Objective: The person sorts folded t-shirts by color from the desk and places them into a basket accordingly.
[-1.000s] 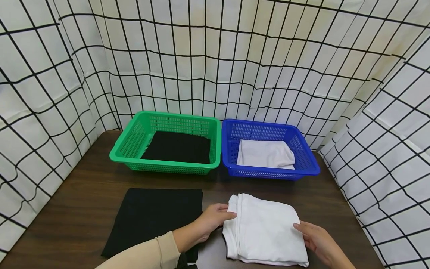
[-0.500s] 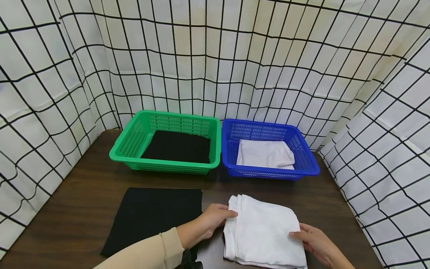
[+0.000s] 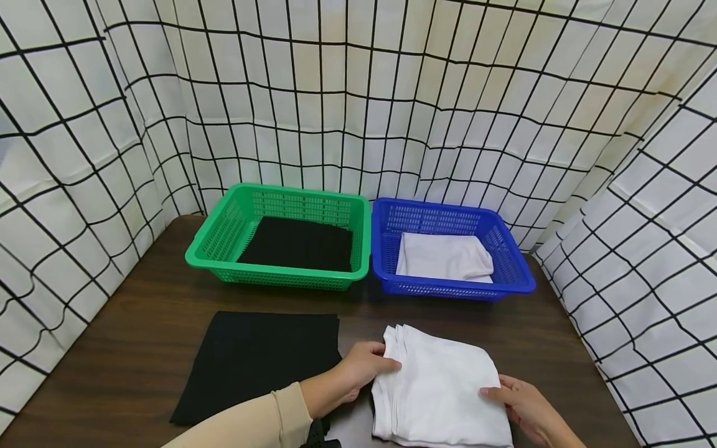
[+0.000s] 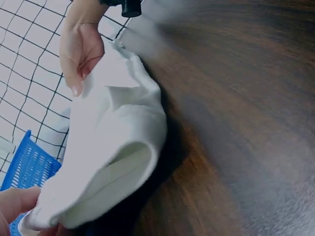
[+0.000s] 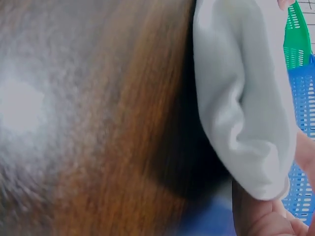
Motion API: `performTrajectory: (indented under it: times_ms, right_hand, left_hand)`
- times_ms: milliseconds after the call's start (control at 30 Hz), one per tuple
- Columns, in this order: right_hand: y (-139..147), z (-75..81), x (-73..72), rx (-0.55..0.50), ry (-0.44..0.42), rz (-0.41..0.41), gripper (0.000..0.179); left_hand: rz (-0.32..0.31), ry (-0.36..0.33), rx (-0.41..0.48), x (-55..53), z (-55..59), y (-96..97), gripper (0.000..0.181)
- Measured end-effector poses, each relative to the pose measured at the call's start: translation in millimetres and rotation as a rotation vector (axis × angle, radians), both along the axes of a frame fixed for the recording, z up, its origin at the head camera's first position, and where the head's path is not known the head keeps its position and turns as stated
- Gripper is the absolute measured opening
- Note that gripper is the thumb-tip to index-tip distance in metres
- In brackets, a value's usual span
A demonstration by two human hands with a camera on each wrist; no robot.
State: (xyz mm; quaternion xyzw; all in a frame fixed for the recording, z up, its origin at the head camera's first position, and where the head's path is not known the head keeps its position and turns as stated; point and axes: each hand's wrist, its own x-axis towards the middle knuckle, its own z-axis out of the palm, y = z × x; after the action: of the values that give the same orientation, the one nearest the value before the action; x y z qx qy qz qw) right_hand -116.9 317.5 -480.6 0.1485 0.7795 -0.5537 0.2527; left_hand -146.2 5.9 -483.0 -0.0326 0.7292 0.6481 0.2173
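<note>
A folded white cloth (image 3: pixel 442 386), thick with stacked layers, lies between both hands at the front right of the table. At its left edge my left hand (image 3: pixel 364 367) pinches the folds, thumb on top and fingers beneath. My right hand (image 3: pixel 526 401) grips the opposite edge the same way. In the left wrist view the white cloth (image 4: pixel 113 132) shows a loose, open fold on its near side, with dark shadow below. The right wrist view has the rounded edge of the white cloth (image 5: pixel 246 98) above my right fingers (image 5: pixel 266 216).
Left of the white cloth lies a folded black cloth (image 3: pixel 269 361), partly under my left forearm. Behind stand a green basket (image 3: pixel 280 275) holding black cloth (image 3: pixel 302 242) and a blue basket (image 3: pixel 448 286) holding white cloth (image 3: pixel 442 255). Grid-patterned curtains (image 3: pixel 347 93) surround the table (image 3: pixel 123 348).
My right hand has shifted slightly left and down along the white cloth's edge, its thumb further over the top. My left hand keeps its pinch and has moved a little right with the cloth.
</note>
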Motion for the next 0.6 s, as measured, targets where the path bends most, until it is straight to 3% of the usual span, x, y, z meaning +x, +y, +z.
performTrajectory:
  times_ms: [200, 267, 600]
  right_hand:
    - [-11, 1.1, 2.3, 0.162, 0.017, -0.074, 0.062]
    - [-12, 1.6, 2.4, 0.192, 0.021, -0.066, 0.058]
    - [-13, -4.3, 1.2, 0.21, 0.015, -0.094, 0.058]
  left_hand:
    - [-0.005, -0.009, -0.004, 3.1, -5.2, 1.3, 0.033]
    - [-0.014, -0.017, 0.001, 4.0, -6.1, 0.9, 0.033]
    - [-0.019, -0.014, 0.028, 2.4, -4.9, -2.1, 0.034]
